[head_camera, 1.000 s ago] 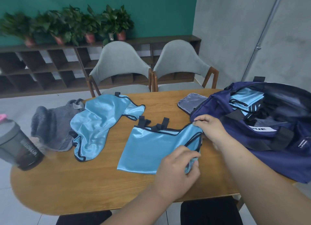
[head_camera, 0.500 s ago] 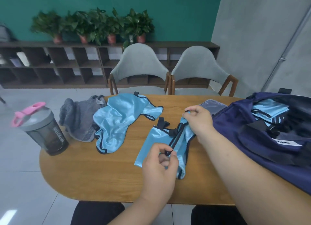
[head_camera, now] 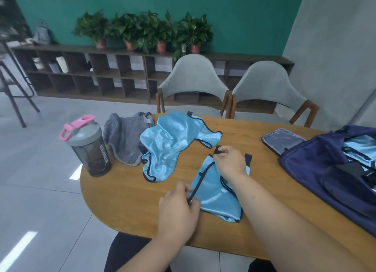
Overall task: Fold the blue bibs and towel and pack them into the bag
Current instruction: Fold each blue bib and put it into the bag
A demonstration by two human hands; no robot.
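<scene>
A light blue bib (head_camera: pixel 214 192) with black trim lies folded in half on the wooden table (head_camera: pixel 126 202). My left hand (head_camera: pixel 178 212) pinches its near black edge. My right hand (head_camera: pixel 230 160) pinches the far top corner by the black straps. A second blue bib (head_camera: pixel 168 147) lies crumpled farther back, partly over a grey towel (head_camera: pixel 124 137). The navy bag (head_camera: pixel 329 174) stands open at the right with folded blue bibs (head_camera: pixel 360 149) inside.
A grey shaker bottle (head_camera: pixel 87 147) with a pink lid stands at the table's left end. A grey mesh pouch (head_camera: pixel 281 139) lies beside the bag. Two grey chairs (head_camera: pixel 193 84) face the far side of the table, with shelves and potted plants behind.
Both hands have carried the bib's right edge over to the left, folding it in half lengthwise. The view has swung left, so the bag sits farther right.
</scene>
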